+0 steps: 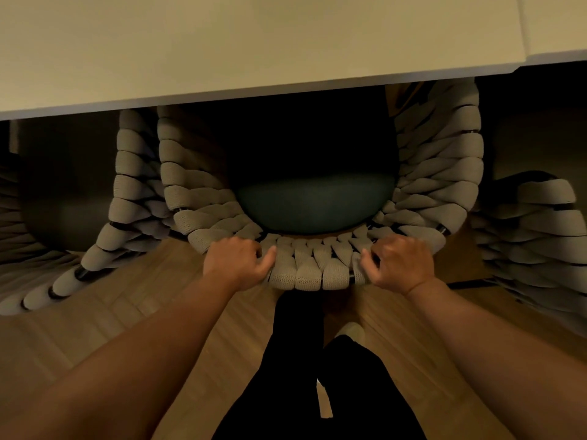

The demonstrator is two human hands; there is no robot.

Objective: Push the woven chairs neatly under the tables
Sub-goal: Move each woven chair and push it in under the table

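In the head view, the chair (317,268) stands straight in front of the person. Its front half is already under the table (254,42), and its rounded back is outside, toward the person. The left hand (236,260) and the right hand (401,262) both grip the top rim of the back. The fingers curl over the rim to the far side and the thumbs lie on the near side, with some straps free between the two hands.

The straps look thick and soft, so I think they will give a little under the fingers. A dark, stiff frame shows between them, so the rim is a good place to hold and push. The chair is probably not very heavy, and it should slide on the wooden floor (158,296). Pushing evenly with both hands should keep it straight.

The table edge crosses above the cushion (313,204), and both woven sides pass under it, so the height seems to fit. How much room remains under the table I cannot tell, because it is dark there. The left chair (127,192) stands just beside, with almost no gap. The right chair (540,223) is near, with a small strip of floor between. There is little room to either side, so the push should go straight forward. The person's shoe (351,331) is just behind the chair.
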